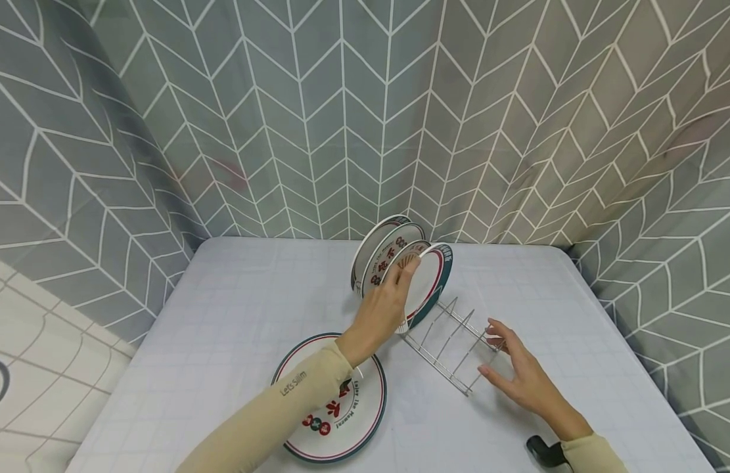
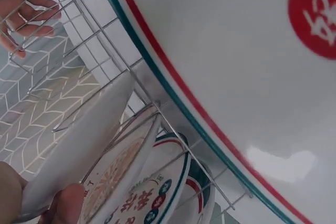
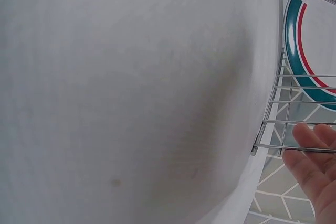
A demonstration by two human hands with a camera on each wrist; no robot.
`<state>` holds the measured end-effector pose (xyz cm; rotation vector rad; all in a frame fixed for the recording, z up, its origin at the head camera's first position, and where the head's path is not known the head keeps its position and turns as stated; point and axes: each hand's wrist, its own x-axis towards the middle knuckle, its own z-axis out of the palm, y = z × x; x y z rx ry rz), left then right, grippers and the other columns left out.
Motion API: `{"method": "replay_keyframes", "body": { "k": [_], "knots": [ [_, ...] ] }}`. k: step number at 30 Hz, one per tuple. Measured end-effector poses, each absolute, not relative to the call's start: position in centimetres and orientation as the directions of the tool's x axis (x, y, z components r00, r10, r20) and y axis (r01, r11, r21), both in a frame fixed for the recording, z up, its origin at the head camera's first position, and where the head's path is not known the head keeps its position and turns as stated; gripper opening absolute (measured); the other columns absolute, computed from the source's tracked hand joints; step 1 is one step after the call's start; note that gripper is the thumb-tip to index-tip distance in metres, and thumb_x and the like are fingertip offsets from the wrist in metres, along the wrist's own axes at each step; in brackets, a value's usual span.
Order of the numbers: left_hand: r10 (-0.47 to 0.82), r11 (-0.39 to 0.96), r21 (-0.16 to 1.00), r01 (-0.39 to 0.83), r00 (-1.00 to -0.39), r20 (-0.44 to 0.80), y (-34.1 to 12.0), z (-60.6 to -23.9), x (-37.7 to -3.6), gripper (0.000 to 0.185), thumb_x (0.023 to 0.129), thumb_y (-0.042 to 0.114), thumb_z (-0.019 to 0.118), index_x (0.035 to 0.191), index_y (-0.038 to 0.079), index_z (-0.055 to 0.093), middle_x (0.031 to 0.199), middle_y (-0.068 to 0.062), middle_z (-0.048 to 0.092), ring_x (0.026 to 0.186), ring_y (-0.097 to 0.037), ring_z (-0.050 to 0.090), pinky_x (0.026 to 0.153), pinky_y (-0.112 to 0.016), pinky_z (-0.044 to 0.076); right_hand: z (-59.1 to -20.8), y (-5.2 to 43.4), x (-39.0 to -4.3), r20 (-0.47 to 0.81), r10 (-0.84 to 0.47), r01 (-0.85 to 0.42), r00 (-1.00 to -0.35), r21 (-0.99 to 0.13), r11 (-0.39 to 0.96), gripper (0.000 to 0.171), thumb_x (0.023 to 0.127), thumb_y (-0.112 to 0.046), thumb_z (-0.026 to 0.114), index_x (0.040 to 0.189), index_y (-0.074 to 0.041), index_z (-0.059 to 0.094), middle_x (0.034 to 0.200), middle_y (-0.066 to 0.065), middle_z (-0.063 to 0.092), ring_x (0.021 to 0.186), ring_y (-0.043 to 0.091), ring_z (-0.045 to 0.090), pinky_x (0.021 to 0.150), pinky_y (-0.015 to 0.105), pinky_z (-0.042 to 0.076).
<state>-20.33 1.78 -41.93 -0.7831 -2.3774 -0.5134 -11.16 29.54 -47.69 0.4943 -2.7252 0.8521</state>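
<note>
Ceramic made the round white plate with the teal and red rim (image 1: 426,286) stiff, slippery and breakable; your left hand (image 1: 384,309) pinched its upper edge, upright in the silver wire rack (image 1: 453,348). At three o'clock, your right hand (image 1: 515,371) steadied the rack, fingers straight and slightly spread.

Flat plate (image 1: 341,420): my left sleeve hides its left part, lower centre.
Black object (image 1: 542,452): bottom right, too cut off to identify.

Left hand (image 1: 384,309) raised, fingers curled on plate (image 1: 426,287) at rack (image 1: 453,345); right hand (image 1: 515,371) laid open against rack end.
</note>
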Motion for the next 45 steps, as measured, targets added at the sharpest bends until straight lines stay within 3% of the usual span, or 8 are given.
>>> {"method": "replay_keyframes", "body": {
  "k": [10,19,22,26,29,32,38,45],
  "knots": [
    [0.457,0.776,0.075,0.626,-0.64,0.618,1.1,-40.2,-19.2,0.07,0.083,0.011,0.061,0.144,0.015,0.026,0.097,-0.009,0.049,0.053,-0.012,0.047,0.039,-0.018,0.034,-47.4,29.4,-11.2,0.331,-0.25,-0.394,-0.91,-0.502,0.77,0.089,0.076,-0.019,0.076,0.147,-0.018,0.023,0.127,0.009,0.051,0.106,0.025,0.055,0.086,0.037,0.045],
    [0.505,0.676,0.001,0.737,-0.465,0.727,-5.9,-37.1,-16.5,0.053,0.084,0.015,0.063,0.134,0.007,0.045,0.091,-0.005,0.055,0.075,-0.016,0.051,0.062,-0.026,0.045,-47.4,29.3,-11.4,0.334,-0.256,-0.401,-0.907,-0.5,0.768,0.087,0.077,-0.02,0.076,0.147,-0.016,0.024,0.128,0.007,0.051,0.106,0.025,0.055,0.089,0.028,0.043],
    [0.494,0.685,0.071,0.725,-0.534,0.686,-9.7,-37.6,-15.9,0.028,0.084,0.013,0.062,0.112,0.008,0.06,0.088,-0.001,0.055,0.076,-0.015,0.051,0.066,-0.027,0.045,-47.4,29.3,-11.5,0.335,-0.257,-0.403,-0.906,-0.506,0.762,0.086,0.077,-0.021,0.076,0.146,-0.013,0.025,0.129,0.007,0.05,0.106,0.025,0.055,0.091,0.015,0.038],
    [0.464,0.781,0.168,0.602,-0.738,0.489,-14.3,-40.3,-14.9,0.008,0.083,0.014,0.067,0.09,0.015,0.063,0.085,0.007,0.054,0.077,-0.008,0.05,0.066,-0.024,0.045,-47.4,29.4,-11.5,0.342,-0.264,-0.413,-0.902,-0.503,0.759,0.086,0.076,-0.02,0.076,0.146,-0.012,0.025,0.127,0.009,0.051,0.105,0.026,0.055,0.09,0.02,0.041],
    [0.398,0.854,0.234,0.464,-0.873,0.281,-16.9,-42.8,-13.5,0.016,0.084,0.02,0.068,0.099,0.019,0.064,0.09,0.008,0.055,0.082,-0.005,0.053,0.068,-0.024,0.049,-47.4,29.5,-11.3,0.34,-0.262,-0.409,-0.903,-0.496,0.766,0.088,0.076,-0.019,0.076,0.146,-0.015,0.024,0.127,0.008,0.051,0.104,0.026,0.056,0.087,0.032,0.046],
    [0.307,0.883,0.341,0.322,-0.947,0.099,-18.7,-44.7,-12.0,0.03,0.086,0.026,0.065,0.115,0.019,0.06,0.097,0.006,0.057,0.088,-0.007,0.057,0.071,-0.028,0.051,-47.5,29.5,-11.3,0.332,-0.256,-0.399,-0.908,-0.497,0.771,0.088,0.076,-0.019,0.076,0.147,-0.018,0.023,0.127,0.007,0.051,0.104,0.026,0.055,0.087,0.03,0.045],
    [0.274,0.829,0.531,0.175,-0.955,-0.114,-20.0,-46.9,-10.0,0.047,0.087,0.035,0.063,0.127,0.013,0.053,0.094,0.011,0.056,0.084,-0.003,0.052,0.076,-0.027,0.049,-47.5,29.6,-11.3,0.333,-0.251,-0.396,-0.909,-0.502,0.769,0.088,0.076,-0.02,0.076,0.146,-0.018,0.023,0.126,0.007,0.052,0.104,0.025,0.055,0.088,0.023,0.041],
    [0.319,0.755,0.634,0.167,-0.938,-0.133,-19.8,-47.6,-10.0,0.063,0.086,0.046,0.061,0.132,0.006,0.046,0.097,0.008,0.058,0.085,-0.006,0.051,0.078,-0.027,0.048,-47.5,29.6,-11.3,0.336,-0.256,-0.403,-0.906,-0.507,0.762,0.087,0.076,-0.019,0.076,0.146,-0.015,0.025,0.126,0.007,0.051,0.103,0.026,0.054,0.088,0.017,0.038]
  ]
}}
